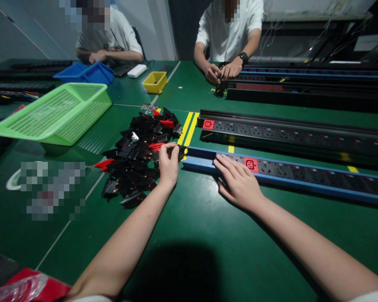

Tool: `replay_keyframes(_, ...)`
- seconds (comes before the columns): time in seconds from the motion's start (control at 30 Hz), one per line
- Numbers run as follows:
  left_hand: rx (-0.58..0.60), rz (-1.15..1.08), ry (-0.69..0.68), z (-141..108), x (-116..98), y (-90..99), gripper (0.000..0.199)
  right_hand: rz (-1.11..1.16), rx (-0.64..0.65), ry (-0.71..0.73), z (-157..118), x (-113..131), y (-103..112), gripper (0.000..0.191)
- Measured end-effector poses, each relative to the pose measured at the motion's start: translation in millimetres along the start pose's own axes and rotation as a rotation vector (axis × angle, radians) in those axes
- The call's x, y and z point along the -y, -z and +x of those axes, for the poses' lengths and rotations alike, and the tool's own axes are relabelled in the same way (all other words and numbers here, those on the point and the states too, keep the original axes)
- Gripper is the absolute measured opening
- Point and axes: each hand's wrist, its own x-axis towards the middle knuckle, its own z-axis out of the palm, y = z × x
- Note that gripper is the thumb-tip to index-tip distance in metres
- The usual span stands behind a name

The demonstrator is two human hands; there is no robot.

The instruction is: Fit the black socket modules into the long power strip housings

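Observation:
My left hand (168, 164) pinches a small black socket module at the right edge of a heap of black and red socket modules (135, 155) on the green table. My right hand (239, 182) lies flat on the left end of a long blue-framed power strip (302, 174), fingertips on the black sockets just left of its red socket (250, 164). The strip's open left end (192, 158) sits close to my left hand.
A second black power strip (286, 132) lies behind the blue one. A green mesh basket (58, 113), blue bins (85, 72) and a yellow box (155, 81) stand at the back left. Two people in white shirts work across the table; more strips lie at the back right.

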Motion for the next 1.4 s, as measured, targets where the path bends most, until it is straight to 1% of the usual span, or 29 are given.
replay_keyframes(0.13, 0.018, 0.004, 0.028, 0.0, 0.7, -1.0, 0.015, -0.002, 0.005, -0.003, 0.1, 0.4, 0.9, 0.065)
replay_keyframes(0.2, 0.029, 0.013, 0.050, -0.5, 1.5, -1.6, 0.016, 0.010, 0.001, -0.006, 0.0, 0.7, 1.2, 0.066)
replay_keyframes(0.33, 0.054, -0.030, 0.102, -0.7, 2.6, -2.0, 0.032, 0.028, -0.009, -0.008, -0.3, 1.1, 1.0, 0.071)
replay_keyframes(0.4, 0.068, -0.027, 0.097, 0.1, 2.2, -1.6, 0.039, 0.029, -0.011, -0.012, -0.4, 1.1, 0.7, 0.071)
replay_keyframes(0.43, 0.074, -0.008, 0.085, 0.6, 1.8, -1.3, 0.039, 0.028, -0.011, -0.014, -0.5, 1.0, 0.5, 0.070)
replay_keyframes(0.53, 0.076, 0.066, 0.064, 2.5, 0.1, -0.4, 0.029, 0.023, -0.004, -0.010, -0.6, 0.5, 0.2, 0.067)
replay_keyframes(0.67, 0.069, 0.090, 0.101, 4.4, 0.3, 0.5, 0.025, 0.013, 0.006, -0.007, -0.7, 0.0, -0.1, 0.065)
replay_keyframes(0.87, 0.085, 0.064, 0.083, 6.2, 5.0, 1.2, 0.028, 0.022, -0.005, -0.007, -0.5, 0.4, 0.3, 0.068)
replay_keyframes(1.03, 0.138, 0.040, 0.033, 5.7, 5.7, 0.3, 0.032, 0.017, 0.000, -0.004, -0.2, 0.4, 1.2, 0.068)
replay_keyframes(1.2, 0.113, 0.037, -0.008, 4.0, 5.1, -0.9, 0.034, 0.020, -0.009, -0.003, -0.4, 0.4, 0.4, 0.071)
replay_keyframes(1.33, 0.145, 0.027, 0.015, 4.8, 3.2, -1.4, 0.034, 0.022, -0.012, -0.003, -0.7, 0.3, -0.4, 0.071)
replay_keyframes(1.4, 0.152, 0.042, 0.006, 4.8, 1.8, -1.7, 0.035, 0.019, -0.011, -0.004, -0.6, 0.2, -0.4, 0.070)
